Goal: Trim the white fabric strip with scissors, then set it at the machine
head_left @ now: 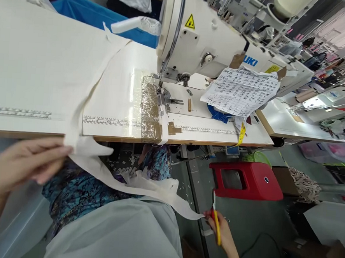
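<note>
The white strip (119, 185) spans the space between the two hands, sagging over the lap. The left hand (39, 158) has its fingers together, clamped on the strip just off the front edge of the surface (32, 70). Beyond those fingers the strip runs up onto the surface; a short flap sticks out to their right. Whether this is all one length I cannot tell.

The right hand (217, 225) has its fingers closed around the scissors (217, 230), blades pointing away from the body. The strip's far end reaches those fingertips and seems pinched there.

The step in hand looks like holding the strip out between both hands, with the scissors kept ready rather than cutting: the blades stand beside the strip's end, not across it. A next move would call for a firm left pinch, a right grip that manages strip and scissors together, and blades turned clear of the loose folds.

Farther out, beyond and between the fingers, stands the sewing machine (207, 34), another white band (163, 126) running from its needle area to the near edge. The paper (242, 90) hangs beyond the right fingers; the red stool (251, 182) is nearer them, to their upper right.
</note>
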A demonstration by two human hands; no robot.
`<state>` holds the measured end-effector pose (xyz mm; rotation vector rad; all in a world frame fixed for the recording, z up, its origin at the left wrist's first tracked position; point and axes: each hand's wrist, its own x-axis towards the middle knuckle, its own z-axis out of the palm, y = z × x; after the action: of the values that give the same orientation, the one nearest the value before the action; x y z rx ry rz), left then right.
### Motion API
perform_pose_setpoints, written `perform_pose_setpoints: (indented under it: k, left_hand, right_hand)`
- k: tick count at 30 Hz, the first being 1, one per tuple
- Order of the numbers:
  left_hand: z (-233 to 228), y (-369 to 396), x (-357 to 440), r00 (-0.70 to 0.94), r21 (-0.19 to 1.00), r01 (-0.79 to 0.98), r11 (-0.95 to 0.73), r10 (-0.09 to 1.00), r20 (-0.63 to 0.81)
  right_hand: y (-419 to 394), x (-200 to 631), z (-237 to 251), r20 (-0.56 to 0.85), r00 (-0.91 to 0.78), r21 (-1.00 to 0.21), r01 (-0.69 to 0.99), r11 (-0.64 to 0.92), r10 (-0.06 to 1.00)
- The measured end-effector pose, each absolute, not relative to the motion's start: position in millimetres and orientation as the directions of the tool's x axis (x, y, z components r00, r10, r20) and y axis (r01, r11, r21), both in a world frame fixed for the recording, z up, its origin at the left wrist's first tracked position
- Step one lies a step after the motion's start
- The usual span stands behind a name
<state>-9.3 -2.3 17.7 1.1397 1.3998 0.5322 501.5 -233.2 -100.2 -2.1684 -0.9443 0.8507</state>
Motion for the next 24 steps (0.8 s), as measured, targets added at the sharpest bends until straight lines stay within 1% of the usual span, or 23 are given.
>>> perform_pose_setpoints:
  k: [2,3,4,5,6,7,9,11,13,14,17,19,21,24]
  left_hand:
    - [-2,-22,6,0.263,0.840,0.250,0.481,0.802,-0.537]
    - [-12,-31,16,0.272,0.846,0.205,0.491,0.802,-0.532]
    - [-21,-39,27,0.267,0.848,0.164,0.504,0.805,-0.530]
    - [-29,-46,37,0.262,0.847,0.121,0.518,0.806,-0.530]
    - [-36,-53,47,0.267,0.845,0.079,0.529,0.805,-0.530]
    - [-42,-60,55,0.277,0.838,0.044,0.543,0.800,-0.533]
    - [-49,-73,66,0.293,0.826,-0.021,0.563,0.794,-0.533]
    - [-53,-83,69,0.297,0.814,-0.068,0.577,0.791,-0.536]
    - [-54,-89,67,0.295,0.804,-0.092,0.587,0.787,-0.541]
    - [-54,-92,65,0.291,0.803,-0.093,0.588,0.787,-0.543]
    - [-53,-96,57,0.270,0.818,-0.073,0.570,0.801,-0.534]
    - [-51,-97,54,0.269,0.831,-0.055,0.554,0.809,-0.522]
    - [-48,-98,52,0.273,0.834,-0.048,0.549,0.811,-0.518]
    - [-45,-99,52,0.283,0.825,-0.058,0.562,0.802,-0.527]
  right_hand:
    - [-224,489,-101,-0.322,0.508,-0.662,0.482,-0.574,0.799]
    - [-217,480,-99,-0.326,0.497,-0.635,0.515,-0.576,0.804]
    - [-208,468,-97,-0.318,0.478,-0.628,0.540,-0.560,0.819]
    - [-199,454,-92,-0.321,0.433,-0.647,0.550,-0.529,0.843]
    - [-189,440,-86,-0.339,0.352,-0.684,0.545,-0.485,0.873]
    - [-178,424,-79,-0.375,0.233,-0.731,0.521,-0.440,0.898]
    - [-154,394,-62,-0.440,-0.078,-0.829,0.418,-0.371,0.895]
    - [-128,369,-46,-0.419,-0.343,-0.882,0.375,-0.286,0.841]
    - [-103,350,-35,-0.396,-0.513,-0.888,0.424,-0.176,0.762]
    - [-91,343,-32,-0.398,-0.569,-0.876,0.468,-0.114,0.720]
    - [-63,327,-30,-0.447,-0.673,-0.817,0.575,0.037,0.590]
    - [-52,320,-33,-0.468,-0.709,-0.797,0.596,0.094,0.528]
    - [-47,312,-36,-0.464,-0.735,-0.794,0.592,0.135,0.494]
    - [-45,302,-39,-0.439,-0.758,-0.797,0.576,0.180,0.483]
